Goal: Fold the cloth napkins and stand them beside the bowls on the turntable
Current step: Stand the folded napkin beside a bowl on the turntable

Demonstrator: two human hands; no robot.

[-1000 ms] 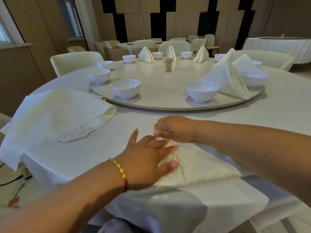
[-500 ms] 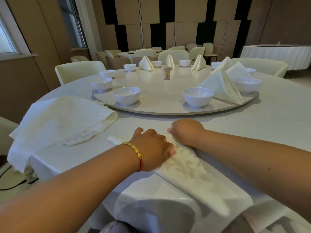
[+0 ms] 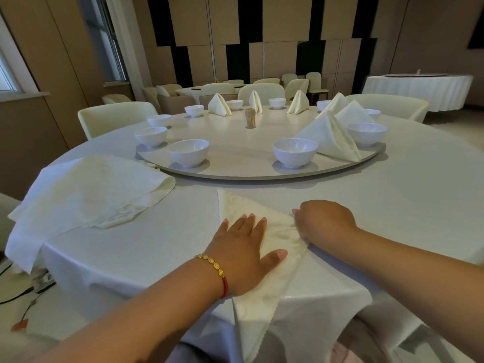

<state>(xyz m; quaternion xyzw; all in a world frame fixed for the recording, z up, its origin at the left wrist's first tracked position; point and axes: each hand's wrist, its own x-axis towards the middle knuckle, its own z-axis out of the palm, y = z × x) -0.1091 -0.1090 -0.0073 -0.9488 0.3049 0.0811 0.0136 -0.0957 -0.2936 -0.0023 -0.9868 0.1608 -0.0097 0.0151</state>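
Note:
A cream cloth napkin [image 3: 235,208], folded into a long triangle, lies on the white tablecloth at the near edge, one tip hanging over. My left hand [image 3: 243,252] presses flat on it with straight fingers. My right hand [image 3: 324,221] has curled fingers that pinch the napkin's right corner. Beyond lies the round turntable [image 3: 235,174] with several white bowls, the nearest two being bowl [image 3: 188,152] and bowl [image 3: 295,152]. Folded napkins stand on it: a big one [image 3: 330,138] at the right, others [image 3: 218,104] at the back.
A pile of unfolded napkins [image 3: 89,189] lies on the table to the left. A toothpick holder [image 3: 250,118] stands mid-turntable. Cream chairs [image 3: 115,116] ring the table. Another clothed table [image 3: 416,87] stands at the far right.
The napkin has been turned and refolded into a narrower triangle pointing away from me. My left hand went from curled to flat on it; my right hand shifted right to the corner.

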